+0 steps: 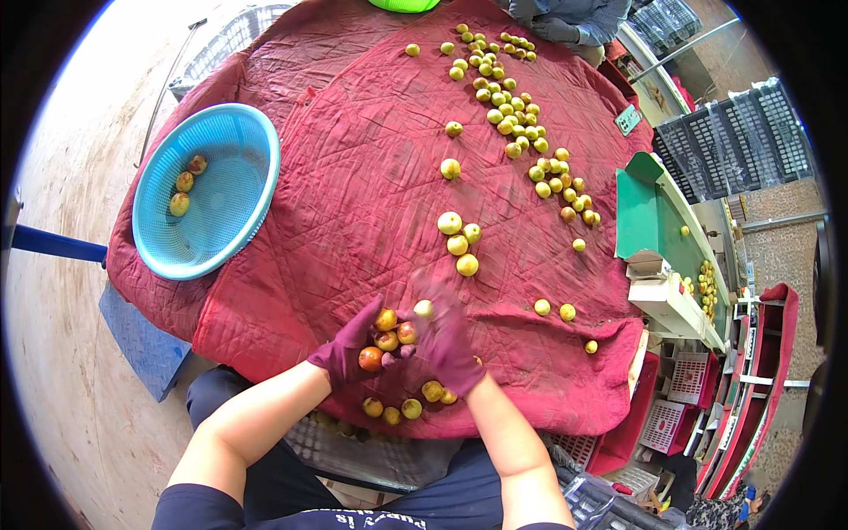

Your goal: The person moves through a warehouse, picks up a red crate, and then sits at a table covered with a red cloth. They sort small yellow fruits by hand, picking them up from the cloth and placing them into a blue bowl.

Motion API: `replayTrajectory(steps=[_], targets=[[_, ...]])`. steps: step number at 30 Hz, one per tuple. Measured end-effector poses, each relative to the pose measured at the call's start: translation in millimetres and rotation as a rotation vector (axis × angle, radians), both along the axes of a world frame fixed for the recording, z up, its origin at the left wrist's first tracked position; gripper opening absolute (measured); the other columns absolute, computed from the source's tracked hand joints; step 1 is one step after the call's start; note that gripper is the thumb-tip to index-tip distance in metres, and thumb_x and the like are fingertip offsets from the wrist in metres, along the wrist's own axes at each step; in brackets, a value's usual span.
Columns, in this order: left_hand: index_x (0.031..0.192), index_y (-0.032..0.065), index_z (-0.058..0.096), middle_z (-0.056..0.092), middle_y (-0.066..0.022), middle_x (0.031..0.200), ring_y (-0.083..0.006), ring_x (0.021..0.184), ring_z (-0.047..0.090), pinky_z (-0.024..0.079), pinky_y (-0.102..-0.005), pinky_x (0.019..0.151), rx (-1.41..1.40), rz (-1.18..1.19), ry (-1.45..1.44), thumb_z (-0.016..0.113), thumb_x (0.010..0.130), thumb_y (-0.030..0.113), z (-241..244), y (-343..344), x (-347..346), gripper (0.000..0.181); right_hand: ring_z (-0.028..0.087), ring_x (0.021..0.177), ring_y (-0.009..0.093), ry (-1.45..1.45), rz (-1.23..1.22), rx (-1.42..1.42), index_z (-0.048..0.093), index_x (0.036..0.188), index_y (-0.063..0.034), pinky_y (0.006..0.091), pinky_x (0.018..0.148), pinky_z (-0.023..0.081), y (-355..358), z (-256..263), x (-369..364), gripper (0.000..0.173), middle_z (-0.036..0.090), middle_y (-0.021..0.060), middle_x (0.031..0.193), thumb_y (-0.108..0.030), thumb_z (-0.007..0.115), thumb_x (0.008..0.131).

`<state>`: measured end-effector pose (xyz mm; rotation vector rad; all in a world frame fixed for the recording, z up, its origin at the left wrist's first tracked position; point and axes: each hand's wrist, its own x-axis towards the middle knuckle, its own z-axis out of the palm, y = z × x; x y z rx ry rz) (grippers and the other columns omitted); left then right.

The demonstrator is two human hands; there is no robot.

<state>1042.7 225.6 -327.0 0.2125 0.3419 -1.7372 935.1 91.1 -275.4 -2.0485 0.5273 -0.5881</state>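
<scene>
My left hand (354, 344), in a purple glove, cups several yellow-red jujube-like fruits (386, 341) in its palm near the front of a red quilted cloth (358, 218). Close to its right, my right hand (447, 338), in a matching glove, is blurred; a pale green fruit (423, 309) shows at its fingers, but whether it grips that fruit is unclear. Several browner fruits (411, 409) lie along the cloth's front edge, below the hands. Beyond the hands sits a loose group of yellow-green fruits (457, 245). A long band of greener fruits (505, 109) runs across the far right.
A blue plastic basket (265, 192) with a few fruits stands at the left. At the far edge is another person's gloved hand (555, 30). A phone (627, 120) lies at the cloth's right edge, near a green-lined chute (639, 212). Black crates (735, 142) stand beyond.
</scene>
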Motion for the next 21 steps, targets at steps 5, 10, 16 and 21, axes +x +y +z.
replayTrajectory(steps=[5,10,16,21], targets=[[0.124,0.0097,0.050,0.057,-0.0131,0.118,-0.0307,0.095,0.061,0.052,-0.0332,0.060,0.087,0.049,-0.014,0.049,0.091,0.058,9.7,-4.3,-2.6,0.059,0.063,0.092,0.031,0.285,-0.387,-0.435,0.061,0.107,0.0004,0.0368,0.082,0.051,-89.4,-37.1,31.1,0.030,0.064,0.0164,0.098,-0.010,0.069,0.080],[0.124,0.0108,0.050,0.057,-0.0129,0.120,-0.0329,0.101,0.061,0.051,-0.0352,0.064,0.077,0.063,0.004,0.050,0.090,0.058,7.9,-3.1,-1.6,0.058,0.059,0.101,0.028,0.099,-0.280,-0.182,0.060,0.106,-0.0036,0.0352,0.089,0.049,-71.0,-66.7,22.3,0.036,0.063,0.0122,0.106,-0.002,0.072,0.072],[0.123,0.0127,0.053,0.059,-0.0113,0.117,-0.0321,0.101,0.060,0.051,-0.0355,0.068,0.077,0.049,-0.040,0.052,0.090,0.057,4.2,0.8,-3.1,0.056,0.052,0.108,0.016,-0.216,-0.273,0.223,0.053,0.113,-0.0042,0.0297,0.095,0.042,-42.3,-35.9,-13.0,0.042,0.054,0.0053,0.117,0.004,0.070,0.075],[0.124,0.0131,0.052,0.058,-0.0102,0.117,-0.0306,0.103,0.059,0.051,-0.0358,0.070,0.062,0.040,-0.041,0.053,0.090,0.056,6.6,0.5,-7.0,0.054,0.052,0.106,0.016,-0.310,-0.279,0.266,0.052,0.114,-0.0054,0.0292,0.093,0.044,-43.4,-26.6,-35.2,0.046,0.054,0.0060,0.116,0.006,0.072,0.074]])
